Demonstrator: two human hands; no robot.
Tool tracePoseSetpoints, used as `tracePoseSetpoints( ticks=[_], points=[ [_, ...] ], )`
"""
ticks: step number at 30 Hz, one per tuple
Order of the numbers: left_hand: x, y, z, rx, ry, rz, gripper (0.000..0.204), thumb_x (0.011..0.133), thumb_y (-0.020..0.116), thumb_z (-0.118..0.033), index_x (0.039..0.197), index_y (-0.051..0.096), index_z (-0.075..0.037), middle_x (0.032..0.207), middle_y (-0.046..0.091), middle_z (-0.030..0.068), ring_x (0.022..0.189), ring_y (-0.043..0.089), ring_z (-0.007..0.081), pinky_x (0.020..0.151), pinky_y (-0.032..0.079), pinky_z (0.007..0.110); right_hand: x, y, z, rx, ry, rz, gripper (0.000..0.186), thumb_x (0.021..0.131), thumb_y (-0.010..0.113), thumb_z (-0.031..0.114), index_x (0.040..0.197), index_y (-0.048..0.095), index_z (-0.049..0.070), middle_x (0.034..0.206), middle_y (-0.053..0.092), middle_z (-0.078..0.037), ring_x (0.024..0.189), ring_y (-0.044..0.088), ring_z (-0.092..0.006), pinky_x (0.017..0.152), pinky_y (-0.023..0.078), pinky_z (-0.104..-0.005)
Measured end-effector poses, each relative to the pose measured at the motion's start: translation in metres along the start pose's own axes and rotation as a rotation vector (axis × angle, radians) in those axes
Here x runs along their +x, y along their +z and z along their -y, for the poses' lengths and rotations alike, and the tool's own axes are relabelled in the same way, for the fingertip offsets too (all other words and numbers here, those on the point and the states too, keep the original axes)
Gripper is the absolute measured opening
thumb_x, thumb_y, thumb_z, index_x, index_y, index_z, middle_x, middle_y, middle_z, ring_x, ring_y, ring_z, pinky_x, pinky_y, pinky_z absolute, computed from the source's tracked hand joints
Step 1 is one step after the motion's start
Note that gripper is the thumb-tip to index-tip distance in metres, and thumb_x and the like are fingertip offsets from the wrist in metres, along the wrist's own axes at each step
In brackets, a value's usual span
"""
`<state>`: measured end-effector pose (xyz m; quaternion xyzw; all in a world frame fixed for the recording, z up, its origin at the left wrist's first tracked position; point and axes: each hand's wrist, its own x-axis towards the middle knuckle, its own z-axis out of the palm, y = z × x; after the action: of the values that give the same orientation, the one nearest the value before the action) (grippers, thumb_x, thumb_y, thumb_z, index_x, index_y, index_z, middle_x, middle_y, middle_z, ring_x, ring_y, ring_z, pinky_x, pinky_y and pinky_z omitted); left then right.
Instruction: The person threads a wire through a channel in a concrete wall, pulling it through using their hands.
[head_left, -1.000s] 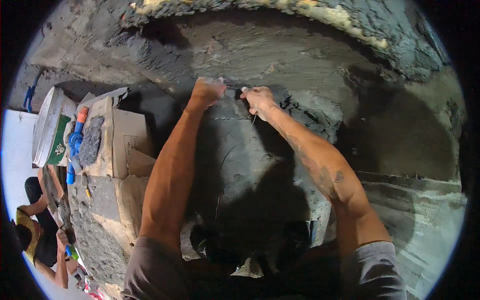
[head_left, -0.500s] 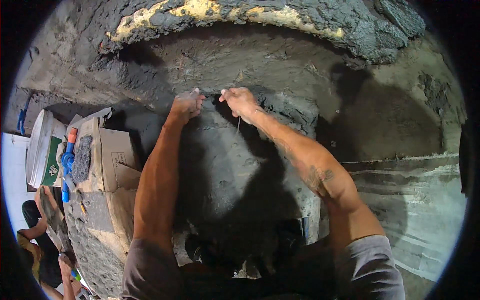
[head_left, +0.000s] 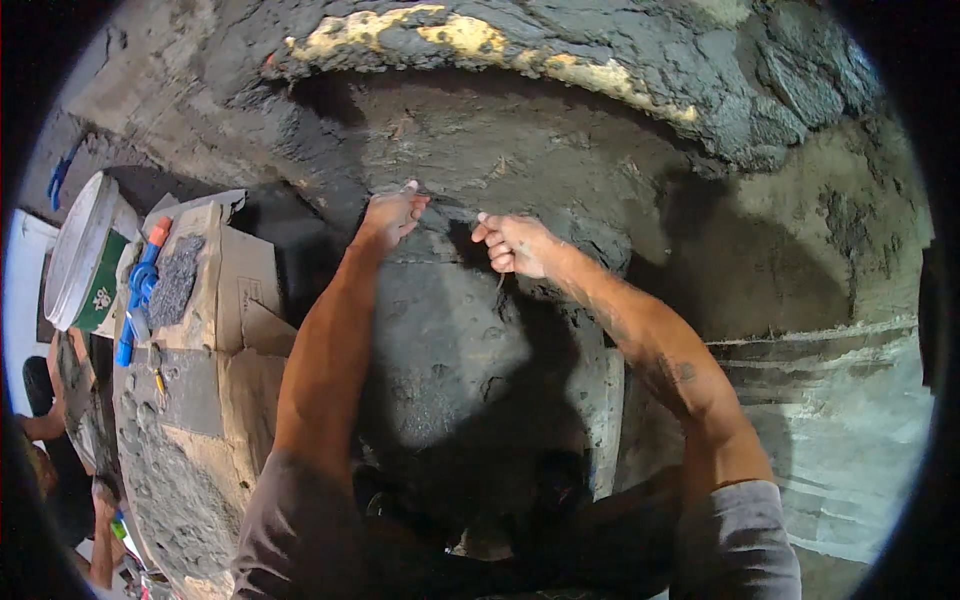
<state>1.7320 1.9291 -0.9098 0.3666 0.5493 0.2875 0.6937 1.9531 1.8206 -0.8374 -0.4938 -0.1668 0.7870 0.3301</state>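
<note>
My left hand is closed in a pinch close to the dark, rough mortar surface. To its right and a little nearer, my right hand is also closed, fingers curled in. A thin dark strand, string or wire, seems to run between the two pinches; its kind is too fine to make out. A short thin end hangs below my right hand. Under both hands lies a grey, mortar-smeared slab, partly in the shadow of my arms.
On the left, a cardboard box bears a grey fibrous pad and a blue tool with an orange end. Beside it stands a white-and-green bucket. Another person's arm shows lower left. A mortar ridge with a yellow strip curves across the far side.
The view has shifted a little. My hands are slightly farther apart, and my right hand sits nearer to me than my left. Both remain closed.
</note>
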Motion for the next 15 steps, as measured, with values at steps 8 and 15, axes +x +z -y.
tracePoseSetpoints(
  ticks=[8,15],
  points=[
    [-0.006,0.005,-0.005,-0.129,-0.018,0.062,0.028,0.093,0.057,-0.04,0.09,0.062,-0.013,0.07,0.054,-0.0088,0.064,0.048,0.0051,0.077,0.04,0.028,-0.014,0.009,0.013,-0.261,0.0,-0.15,0.031,0.095,0.055,0.031,0.081,0.055,0.003,0.057,0.035,0.004,0.047,0.034,-0.0087,0.051,0.047,-0.0316],
    [-0.005,0.0,-0.003,-0.09,-0.01,0.033,0.027,0.094,0.056,-0.038,0.091,0.063,-0.012,0.069,0.053,-0.0089,0.062,0.047,0.0046,0.073,0.041,0.028,-0.054,-0.007,0.013,-0.234,0.014,-0.206,0.037,0.095,0.054,0.037,0.073,0.048,0.008,0.057,0.03,0.007,0.048,0.03,-0.0066,0.047,0.033,-0.0253]
  ],
)
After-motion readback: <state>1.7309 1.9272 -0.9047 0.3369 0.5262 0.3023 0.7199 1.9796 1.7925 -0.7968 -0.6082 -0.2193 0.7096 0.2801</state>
